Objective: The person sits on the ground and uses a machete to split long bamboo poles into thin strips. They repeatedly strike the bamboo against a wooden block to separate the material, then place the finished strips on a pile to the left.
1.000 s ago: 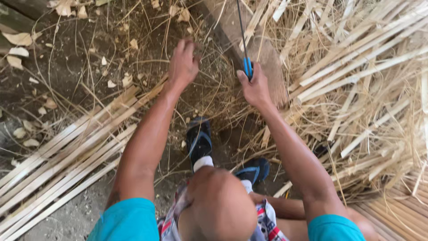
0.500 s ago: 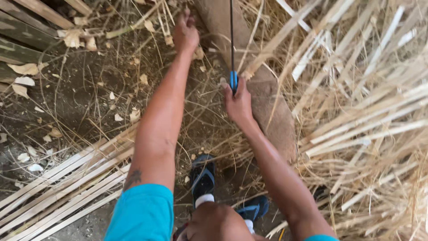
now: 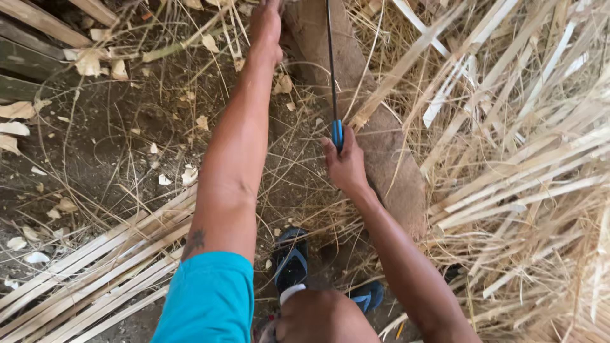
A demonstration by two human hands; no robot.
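My right hand [image 3: 346, 166] is closed round the blue handle of a knife [image 3: 333, 82], blade running up along the brown log [image 3: 381, 152]. My left hand [image 3: 265, 25] reaches past the log's far end — grip I cannot tell. Split bamboo strips [image 3: 95, 273] lie left of the log, pale shavings [image 3: 534, 178] piled right

1. Bare dirt ground [image 3: 108, 159], dark and trodden.
2. Scattered over it: dry leaves [image 3: 89, 63], pale chips, thin straws.
3. Lower left: flat split strips [image 3: 95, 267] in a row, lying side by side.
4. Upper left: weathered planks [image 3: 32, 38].
5. Centre: brown log [image 3: 387, 152], slanting, resting on the dirt.
6. Right: heaped loose strips and straw [image 3: 521, 190], covering the dirt.
7. Bottom centre: blue sandals [image 3: 292, 260] planted on the dirt.
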